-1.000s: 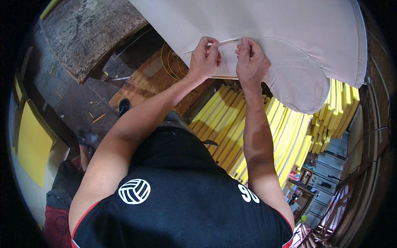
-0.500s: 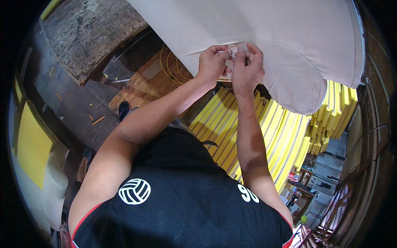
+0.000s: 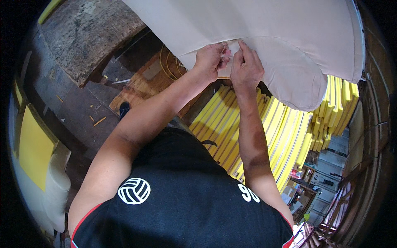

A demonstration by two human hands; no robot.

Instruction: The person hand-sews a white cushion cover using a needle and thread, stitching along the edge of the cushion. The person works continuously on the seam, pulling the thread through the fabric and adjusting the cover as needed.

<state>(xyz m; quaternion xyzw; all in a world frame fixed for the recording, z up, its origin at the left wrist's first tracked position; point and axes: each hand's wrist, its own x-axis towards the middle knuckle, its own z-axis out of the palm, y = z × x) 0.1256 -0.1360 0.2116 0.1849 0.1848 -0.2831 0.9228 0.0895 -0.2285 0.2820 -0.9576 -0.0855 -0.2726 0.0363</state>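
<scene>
A large padded piece covered in off-white fabric (image 3: 289,25) fills the top of the view, with a curved seam and a rounded flap (image 3: 297,89) on its lower right. My left hand (image 3: 209,61) is at the seam, its fingers curled together in a pinch. A thin pale thread (image 3: 224,44) shows at those fingertips. My right hand (image 3: 247,68) is close beside it, index fingertip touching the fabric by the seam and the other fingers bent. Anything between its thumb and fingers is hidden.
Below the padded piece are stacked yellow foam-like panels (image 3: 248,128). A worn board (image 3: 91,37) lies at upper left, near yellow cord (image 3: 165,68) on brown plywood (image 3: 142,84). Another pale padded piece with a yellow face (image 3: 35,146) stands at far left.
My hands have moved slightly apart. My right index finger has straightened onto the fabric near the seam, while my left hand stays pinched and has shifted a little left.
</scene>
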